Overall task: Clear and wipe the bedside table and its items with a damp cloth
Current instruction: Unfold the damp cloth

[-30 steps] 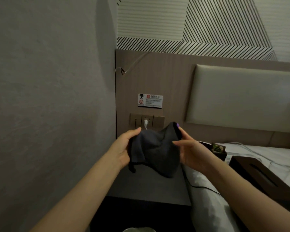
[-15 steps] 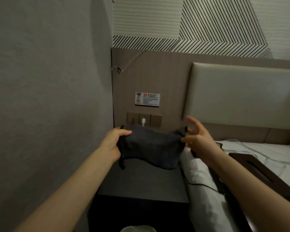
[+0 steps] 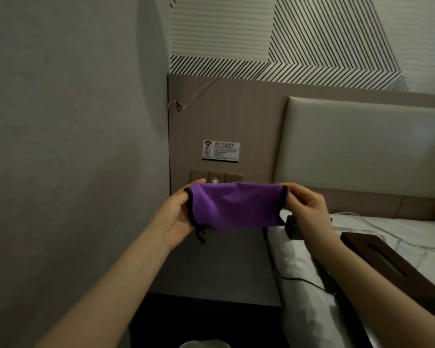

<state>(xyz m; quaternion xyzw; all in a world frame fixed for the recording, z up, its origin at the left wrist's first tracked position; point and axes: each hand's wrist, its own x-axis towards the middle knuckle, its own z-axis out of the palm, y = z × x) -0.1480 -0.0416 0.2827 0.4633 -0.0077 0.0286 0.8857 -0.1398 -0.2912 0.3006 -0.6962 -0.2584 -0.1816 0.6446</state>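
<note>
Above the bedside table (image 3: 211, 267) | purple cloth (image 3: 234, 207) stretched flat | left hand (image 3: 176, 217) pinches its left edge | right hand (image 3: 304, 204) pinches its right edge | tissue box (image 3: 392, 267) right of table, on bed.

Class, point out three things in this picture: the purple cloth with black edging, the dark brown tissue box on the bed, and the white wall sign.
Purple cloth with black edging (image 3: 232, 208), head view, middle of the stretched fabric.
Dark brown tissue box (image 3: 387, 262), head view, its top face.
White wall sign (image 3: 220, 150), head view, its centre.
</note>
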